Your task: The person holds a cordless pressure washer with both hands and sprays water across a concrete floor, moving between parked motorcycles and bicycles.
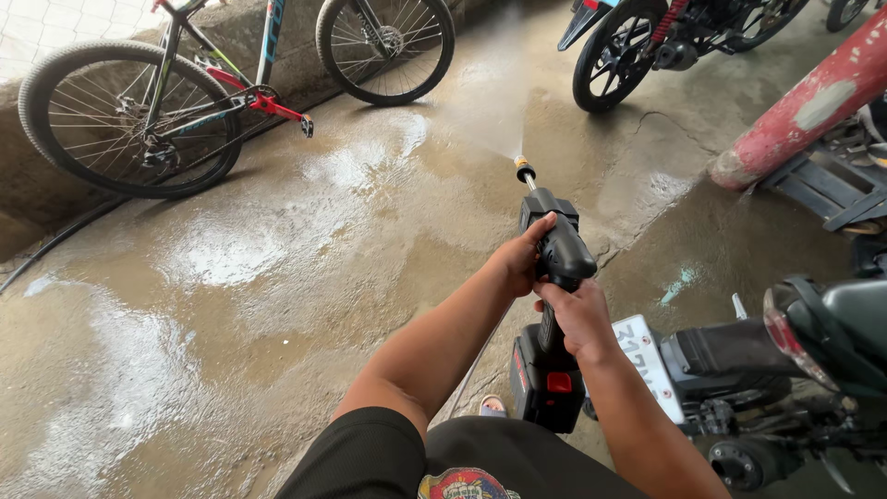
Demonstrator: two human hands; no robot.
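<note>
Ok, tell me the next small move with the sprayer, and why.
Probably swing the sprayer, held in both the left hand and right hand, slightly left: its spray hits the floor ahead, while foam patches lie left, near the bicycle.

Daylight falls on a wet, cracked concrete floor [277, 277] streaked with foam. A bicycle [185, 92] leans against a low concrete wall [231, 37]; motorcycles [684, 37] and a red pillar [804, 102] stand nearby.
</note>
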